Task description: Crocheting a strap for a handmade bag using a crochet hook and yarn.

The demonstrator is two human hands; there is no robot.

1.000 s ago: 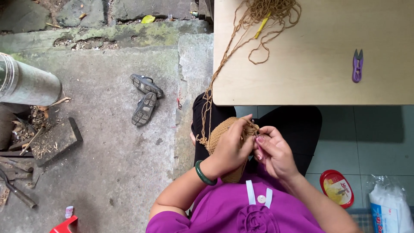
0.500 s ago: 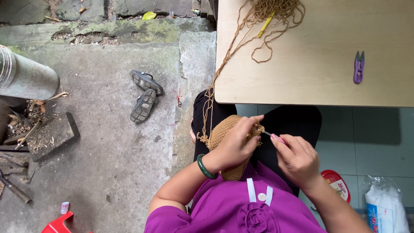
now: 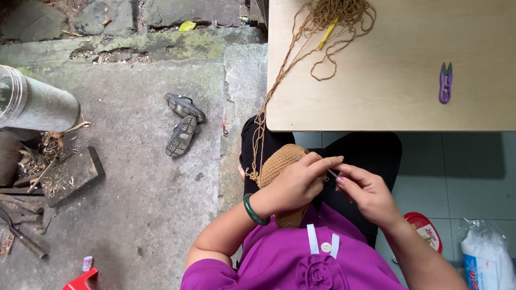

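- Left hand (image 3: 298,182) grips the tan crochet piece (image 3: 279,164) in the lap, covering most of it
- Right hand (image 3: 365,193) pinches a thin hook (image 3: 333,174), its tip hidden
- Yarn (image 3: 279,80) trails off the surface (image 3: 387,107) edge; purple snips (image 3: 445,83) lie well apart

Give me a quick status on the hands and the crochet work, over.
Left hand gripping tan crochet piece on lap. Right hand pinching thin hook beside it. Yarn strand running up to table. Nothing in the way.

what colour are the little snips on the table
Purple: the small purple thread snips lie on the pale wooden table, clearest in the head view.
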